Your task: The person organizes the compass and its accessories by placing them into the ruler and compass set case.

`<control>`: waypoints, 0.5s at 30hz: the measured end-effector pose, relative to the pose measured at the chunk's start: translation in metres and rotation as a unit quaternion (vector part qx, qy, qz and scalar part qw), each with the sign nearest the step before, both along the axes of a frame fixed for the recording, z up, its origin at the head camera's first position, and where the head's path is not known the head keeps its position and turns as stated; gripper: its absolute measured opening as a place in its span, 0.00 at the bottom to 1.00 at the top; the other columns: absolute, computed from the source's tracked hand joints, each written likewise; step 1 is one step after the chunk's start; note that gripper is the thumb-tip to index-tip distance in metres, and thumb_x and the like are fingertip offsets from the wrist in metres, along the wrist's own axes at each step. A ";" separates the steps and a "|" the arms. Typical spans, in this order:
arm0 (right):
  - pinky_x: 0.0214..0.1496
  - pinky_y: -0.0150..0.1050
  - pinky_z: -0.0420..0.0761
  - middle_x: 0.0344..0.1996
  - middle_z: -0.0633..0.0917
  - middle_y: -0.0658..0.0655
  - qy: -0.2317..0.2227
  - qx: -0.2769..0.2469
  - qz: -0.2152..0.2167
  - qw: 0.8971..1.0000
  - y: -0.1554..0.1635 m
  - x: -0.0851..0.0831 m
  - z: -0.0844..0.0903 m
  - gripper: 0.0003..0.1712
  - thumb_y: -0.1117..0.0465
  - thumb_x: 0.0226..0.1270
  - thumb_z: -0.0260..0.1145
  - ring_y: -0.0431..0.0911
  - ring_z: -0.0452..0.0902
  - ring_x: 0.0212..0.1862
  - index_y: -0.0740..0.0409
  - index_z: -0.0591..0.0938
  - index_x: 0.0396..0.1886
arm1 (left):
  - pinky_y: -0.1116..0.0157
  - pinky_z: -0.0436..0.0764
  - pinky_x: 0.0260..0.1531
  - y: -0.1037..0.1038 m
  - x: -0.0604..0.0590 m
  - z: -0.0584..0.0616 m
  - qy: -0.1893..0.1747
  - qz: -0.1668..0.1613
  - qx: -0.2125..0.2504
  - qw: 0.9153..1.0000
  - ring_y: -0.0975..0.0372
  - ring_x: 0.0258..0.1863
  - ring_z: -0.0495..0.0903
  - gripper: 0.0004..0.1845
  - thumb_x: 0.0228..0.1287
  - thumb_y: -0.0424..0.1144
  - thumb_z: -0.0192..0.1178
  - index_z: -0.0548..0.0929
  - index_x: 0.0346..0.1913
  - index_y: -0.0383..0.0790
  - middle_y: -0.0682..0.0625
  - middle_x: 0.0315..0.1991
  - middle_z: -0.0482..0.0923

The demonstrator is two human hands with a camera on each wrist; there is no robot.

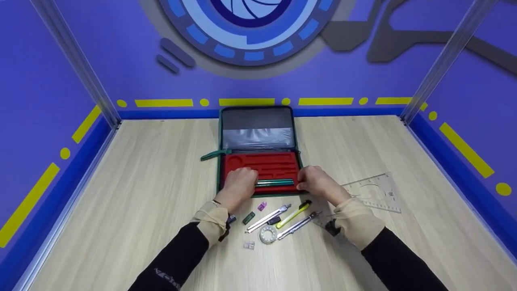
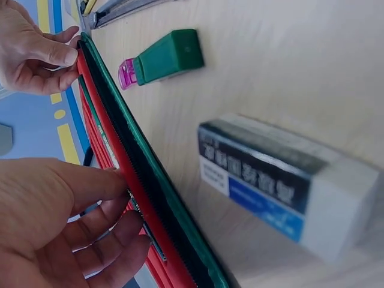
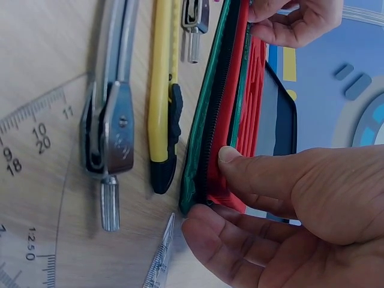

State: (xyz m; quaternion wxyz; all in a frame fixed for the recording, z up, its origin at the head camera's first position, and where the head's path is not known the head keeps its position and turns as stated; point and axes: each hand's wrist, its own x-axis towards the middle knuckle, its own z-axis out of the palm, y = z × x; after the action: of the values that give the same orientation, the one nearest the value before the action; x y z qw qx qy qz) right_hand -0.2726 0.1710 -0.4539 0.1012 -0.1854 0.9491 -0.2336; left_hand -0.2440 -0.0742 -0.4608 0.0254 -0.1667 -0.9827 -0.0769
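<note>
An open zip case with a green edge holds a red moulded insert. Dark green pencils lie along the insert's near side. My left hand is over their left end; in the left wrist view its thumb and curled fingers pinch a pencil at the insert's near rim. At the near right corner, my right hand pinches the case edge, thumb on the red rim and index finger against the green side. Part of the insert is hidden under the left hand.
In front of the case lie two metal compasses, a yellow cutter, a tape roll, a small green piece, a pink one and a clear one. An eraser sits near my left wrist. A clear set square lies right.
</note>
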 end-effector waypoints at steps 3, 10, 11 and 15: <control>0.37 0.41 0.77 0.26 0.84 0.53 -0.008 0.005 -0.005 1.000 0.000 0.000 0.000 0.05 0.69 0.64 0.73 0.45 0.74 0.30 0.61 0.84 0.30 | 0.53 0.83 0.30 -0.001 0.001 0.000 0.010 -0.003 0.005 1.000 0.51 0.32 0.85 0.10 0.63 0.25 0.64 0.85 0.26 0.39 0.45 0.26 0.83; 0.34 0.39 0.76 0.27 0.83 0.53 -0.027 0.015 -0.021 0.999 -0.001 -0.001 0.002 0.05 0.69 0.66 0.72 0.45 0.73 0.30 0.61 0.84 0.31 | 0.54 0.83 0.29 0.001 -0.001 0.000 0.016 0.006 0.007 1.000 0.53 0.29 0.84 0.11 0.64 0.24 0.62 0.86 0.26 0.38 0.45 0.25 0.84; 0.34 0.39 0.75 0.27 0.83 0.53 -0.027 0.014 -0.020 0.999 -0.001 -0.001 0.002 0.05 0.69 0.66 0.72 0.45 0.73 0.30 0.60 0.84 0.31 | 0.53 0.83 0.29 0.001 -0.002 0.000 0.015 0.008 0.008 1.000 0.53 0.29 0.85 0.11 0.64 0.24 0.62 0.86 0.26 0.38 0.45 0.26 0.84; 0.34 0.40 0.76 0.26 0.83 0.52 -0.023 0.009 -0.013 1.000 -0.002 0.000 0.002 0.06 0.69 0.66 0.72 0.45 0.73 0.29 0.61 0.84 0.30 | 0.51 0.85 0.31 0.002 -0.002 -0.002 0.012 0.015 0.012 1.000 0.51 0.32 0.86 0.10 0.65 0.24 0.62 0.88 0.28 0.38 0.44 0.29 0.86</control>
State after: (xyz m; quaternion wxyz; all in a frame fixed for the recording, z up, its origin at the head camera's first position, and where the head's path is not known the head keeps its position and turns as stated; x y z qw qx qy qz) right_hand -0.2723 0.1695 -0.4518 0.1213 -0.1664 0.9511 -0.2302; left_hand -0.2465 -0.0727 -0.4626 0.0401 -0.1526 -0.9837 -0.0867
